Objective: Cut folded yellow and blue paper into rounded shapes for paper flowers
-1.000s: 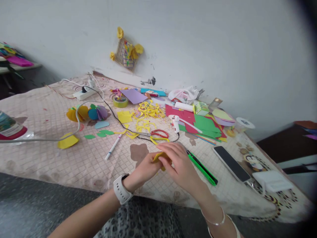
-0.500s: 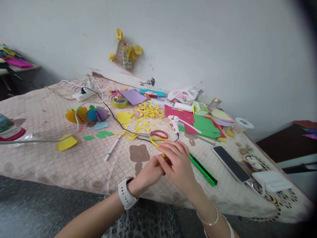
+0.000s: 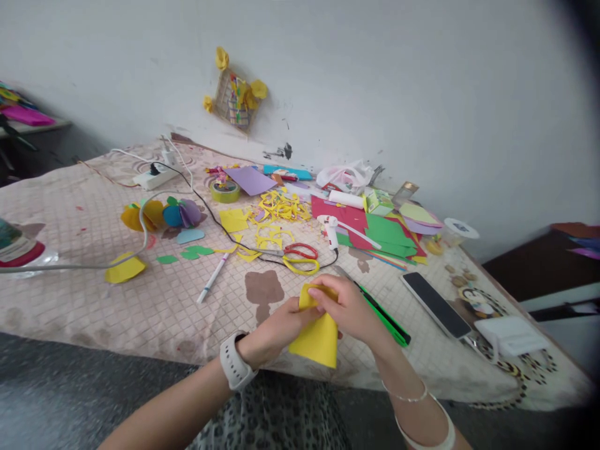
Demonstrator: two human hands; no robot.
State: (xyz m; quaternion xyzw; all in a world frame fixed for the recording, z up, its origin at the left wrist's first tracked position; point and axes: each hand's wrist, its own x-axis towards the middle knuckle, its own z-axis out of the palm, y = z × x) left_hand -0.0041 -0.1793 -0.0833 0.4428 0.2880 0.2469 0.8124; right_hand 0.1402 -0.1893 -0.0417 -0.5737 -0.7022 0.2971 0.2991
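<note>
My left hand (image 3: 287,324), thumb laid flat and fingers curled behind, grips a folded piece of yellow paper (image 3: 315,344) above the near edge of the patterned tabletop (image 3: 159,306). My right hand (image 3: 349,307) pinches the paper's top edge between thumb and bent fingers. Just beyond lie scissors (image 3: 286,254) with red and yellow handles; a green cutter (image 3: 383,316) rests beside my right hand.

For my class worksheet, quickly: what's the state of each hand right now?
Left hand: closed, holding the yellow sheet.
Right hand: closed, pinching the same sheet's upper part.
</note>
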